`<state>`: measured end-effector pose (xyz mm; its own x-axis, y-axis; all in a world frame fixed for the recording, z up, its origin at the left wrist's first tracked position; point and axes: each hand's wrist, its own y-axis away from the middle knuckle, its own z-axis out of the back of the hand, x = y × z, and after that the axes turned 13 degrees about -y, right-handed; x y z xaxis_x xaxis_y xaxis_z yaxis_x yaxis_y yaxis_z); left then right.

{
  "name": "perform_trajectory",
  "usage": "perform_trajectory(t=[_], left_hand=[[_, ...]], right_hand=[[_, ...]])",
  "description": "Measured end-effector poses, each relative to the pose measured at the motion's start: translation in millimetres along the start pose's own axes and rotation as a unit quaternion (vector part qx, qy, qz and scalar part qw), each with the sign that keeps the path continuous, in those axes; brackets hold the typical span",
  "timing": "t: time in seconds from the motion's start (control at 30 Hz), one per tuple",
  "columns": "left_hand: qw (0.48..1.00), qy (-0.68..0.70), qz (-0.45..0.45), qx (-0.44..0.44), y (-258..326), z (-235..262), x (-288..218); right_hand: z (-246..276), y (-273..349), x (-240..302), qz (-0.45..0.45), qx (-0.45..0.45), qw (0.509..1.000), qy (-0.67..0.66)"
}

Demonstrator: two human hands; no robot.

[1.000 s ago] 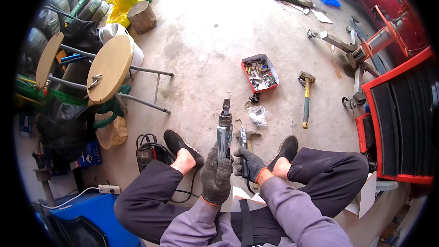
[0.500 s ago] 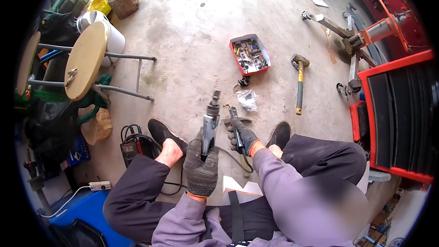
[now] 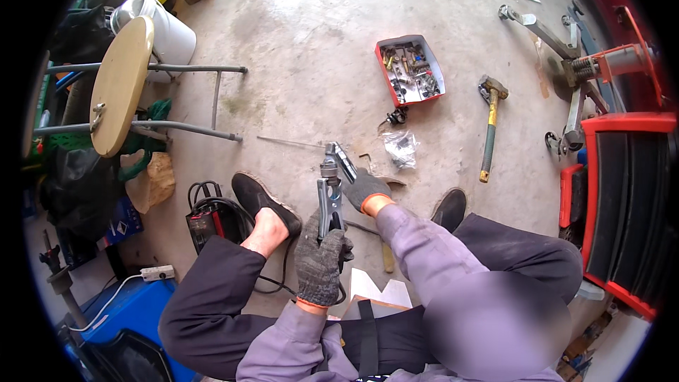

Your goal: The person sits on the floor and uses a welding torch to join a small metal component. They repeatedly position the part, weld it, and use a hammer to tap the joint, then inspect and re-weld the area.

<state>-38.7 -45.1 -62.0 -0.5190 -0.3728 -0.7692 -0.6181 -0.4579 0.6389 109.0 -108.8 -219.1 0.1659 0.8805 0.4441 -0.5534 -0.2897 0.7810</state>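
Note:
My left hand (image 3: 320, 262), in a dark grey knit glove, is closed round a silver metal clamp (image 3: 329, 205). The clamp's jaws point away from me, and a round stepped metal part (image 3: 329, 164) stands at their end. My right hand (image 3: 366, 189), gloved alike, is closed on a dark-handled electrode holder (image 3: 344, 163) with a silvery side. Its tip leans left beside the top of the metal part; whether they touch I cannot tell. A thin rod (image 3: 290, 141) reaches left from there. Cables run below my hands, and a hammer (image 3: 387, 182) lies partly hidden behind my right hand.
A red-edged box of small metal parts (image 3: 410, 71) sits ahead, with a clear plastic bag (image 3: 401, 149) nearer. A sledgehammer (image 3: 491, 127) lies right, by a red tool chest (image 3: 629, 124). Left are a tipped stool (image 3: 122, 88) and a black-and-red welder box (image 3: 206, 225).
My right hand has moved forward and left, bringing its holder's tip against or beside the part in the left clamp. The thin rod now shows pointing left. The whole view has shifted slightly.

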Motion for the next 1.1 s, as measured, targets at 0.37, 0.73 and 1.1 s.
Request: perform_trajectory(t=[0.37, 0.73, 1.1], left_hand=[[0.999, -0.036, -0.019, -0.014, 16, -7, -3], [0.999, -0.044, -0.006, -0.003, 32, -7, -14], [0.997, -0.051, 0.066, 0.0, -1, -16, -18]], right_hand=[[75, 11, -44, 0.108, -0.207, 0.969, -0.086], [77, -78, -67, 0.097, -0.167, 0.981, 0.019], [54, -102, -20, 0.194, -0.063, 0.951, 0.233]])
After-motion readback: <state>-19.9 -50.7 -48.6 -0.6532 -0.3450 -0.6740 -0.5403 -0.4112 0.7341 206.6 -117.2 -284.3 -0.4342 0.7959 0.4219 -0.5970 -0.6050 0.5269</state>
